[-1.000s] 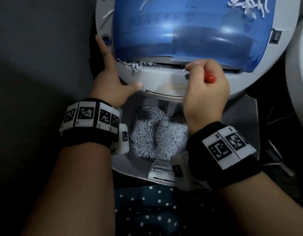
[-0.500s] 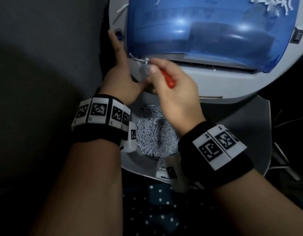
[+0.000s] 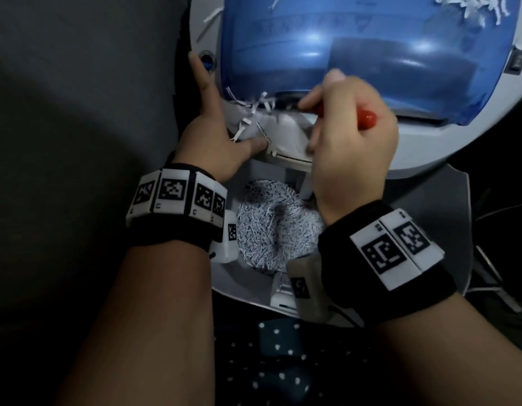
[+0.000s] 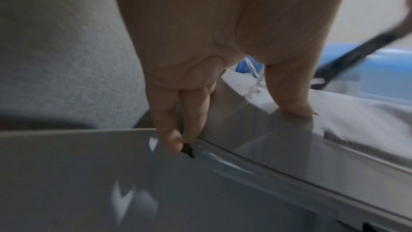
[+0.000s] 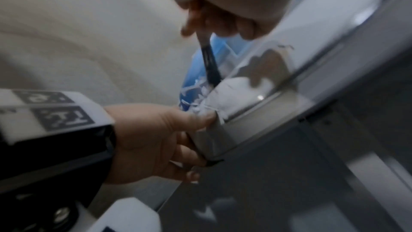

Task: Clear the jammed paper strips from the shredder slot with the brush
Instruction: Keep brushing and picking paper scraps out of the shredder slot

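The right hand grips a red-handled brush, bristles blurred at the shredder slot among paper strips; the left hand rests open against its side.

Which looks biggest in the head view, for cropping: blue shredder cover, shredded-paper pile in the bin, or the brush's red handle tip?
1. blue shredder cover, cut off at the top edge
2. shredded-paper pile
3. red handle tip, mostly hidden in the right hand

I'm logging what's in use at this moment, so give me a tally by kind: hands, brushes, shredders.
Hands: 2, left hand braced on the casing, right hand gripping the tool
Brushes: 1, red-handled brush
Shredders: 1, blue-topped shredder
Total: 4
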A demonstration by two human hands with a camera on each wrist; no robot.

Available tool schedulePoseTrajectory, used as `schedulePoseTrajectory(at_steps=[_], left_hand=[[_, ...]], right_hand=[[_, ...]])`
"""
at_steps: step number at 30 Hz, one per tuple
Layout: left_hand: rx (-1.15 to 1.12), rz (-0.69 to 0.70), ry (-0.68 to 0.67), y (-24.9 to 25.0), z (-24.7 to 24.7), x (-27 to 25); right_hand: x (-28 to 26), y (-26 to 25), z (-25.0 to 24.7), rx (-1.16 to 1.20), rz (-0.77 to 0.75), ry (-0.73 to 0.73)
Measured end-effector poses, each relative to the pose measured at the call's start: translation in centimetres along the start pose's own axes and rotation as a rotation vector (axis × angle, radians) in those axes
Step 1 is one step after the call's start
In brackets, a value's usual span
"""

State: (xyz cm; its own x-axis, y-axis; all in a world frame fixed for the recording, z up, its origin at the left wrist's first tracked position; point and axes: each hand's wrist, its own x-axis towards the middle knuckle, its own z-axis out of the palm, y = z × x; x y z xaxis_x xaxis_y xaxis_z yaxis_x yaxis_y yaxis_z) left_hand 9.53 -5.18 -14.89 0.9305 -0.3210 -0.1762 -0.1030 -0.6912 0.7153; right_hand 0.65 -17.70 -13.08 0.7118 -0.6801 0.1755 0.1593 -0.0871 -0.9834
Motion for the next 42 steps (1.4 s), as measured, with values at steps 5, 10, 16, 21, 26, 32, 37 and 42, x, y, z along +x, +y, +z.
schedulePoseTrajectory(at_steps=[5, 10, 16, 21, 26, 32, 37, 42], left_hand=[[0.038, 0.027, -0.011, 0.1, -0.1, 0.0], [0.004, 0.002, 0.011, -0.1, 0.0, 0.1], [0.044, -0.004, 0.001, -0.1, 0.0, 0.1], [0.037, 0.009, 0.013, -0.3, 0.0, 0.2], [0.042, 0.005, 0.008, -0.3, 0.1, 0.3], [0.038, 0.019, 0.001, -0.1, -0.1, 0.0], [0.043, 0.021, 0.001, -0.1, 0.0, 0.1], [0.043, 0.039, 0.009, -0.4, 0.0, 0.4]], right_hand=[[-1.3, 0.3, 1.1, -0.217, -0.036, -0.300], [-0.3, 0.6, -0.1, -0.330, -0.109, 0.017], [-1.0, 0.6, 0.8, -0.243, -0.041, -0.244], [0.0, 1.2, -0.2, -0.353, -0.010, -0.018], [-0.9, 0.8, 0.3, -0.254, -0.017, -0.221], [0.5, 0.2, -1.8, -0.293, 0.034, -0.004], [1.5, -1.3, -4.5, -0.243, -0.069, 0.150], [2.8, -0.9, -7.2, -0.401, -0.086, 0.265]])
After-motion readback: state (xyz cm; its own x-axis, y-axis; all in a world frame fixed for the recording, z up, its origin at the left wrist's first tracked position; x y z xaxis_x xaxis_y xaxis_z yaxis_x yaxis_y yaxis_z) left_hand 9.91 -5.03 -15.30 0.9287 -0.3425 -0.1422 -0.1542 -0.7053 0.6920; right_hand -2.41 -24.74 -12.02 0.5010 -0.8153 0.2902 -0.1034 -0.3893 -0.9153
